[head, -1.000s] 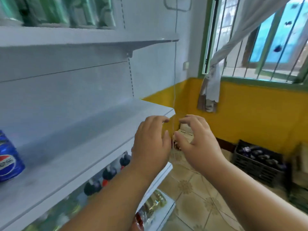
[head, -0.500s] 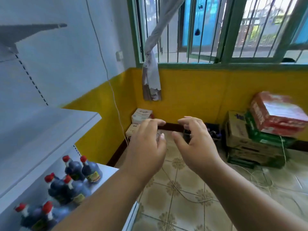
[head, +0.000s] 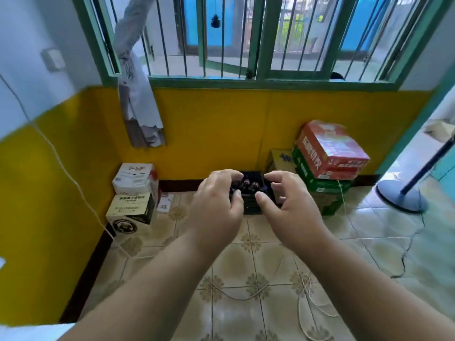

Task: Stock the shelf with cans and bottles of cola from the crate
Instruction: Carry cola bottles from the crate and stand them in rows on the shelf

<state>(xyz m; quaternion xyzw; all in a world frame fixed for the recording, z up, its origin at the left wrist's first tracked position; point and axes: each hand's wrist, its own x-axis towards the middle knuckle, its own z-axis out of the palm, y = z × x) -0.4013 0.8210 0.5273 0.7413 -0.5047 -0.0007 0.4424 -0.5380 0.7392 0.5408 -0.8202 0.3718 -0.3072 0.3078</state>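
Observation:
A black crate (head: pixel 251 205) stands on the tiled floor against the yellow wall, far ahead. Dark cola bottles (head: pixel 248 185) show in its top between my hands. My left hand (head: pixel 216 207) and my right hand (head: pixel 288 207) are raised side by side in front of me, fingers loosely curled, holding nothing. They overlap the crate in the view but are well short of it. The shelf is out of view except a white corner at the bottom left.
Stacked cartons (head: pixel 133 195) sit in the left corner. A pile of drink boxes (head: pixel 327 163) stands right of the crate. A fan base (head: pixel 401 195) is at the right. Loose cord (head: pixel 305 301) lies on the floor tiles.
My view has swung right, away from the shelf, to face the window wall and the crate. Both hands stayed raised and held nothing throughout.

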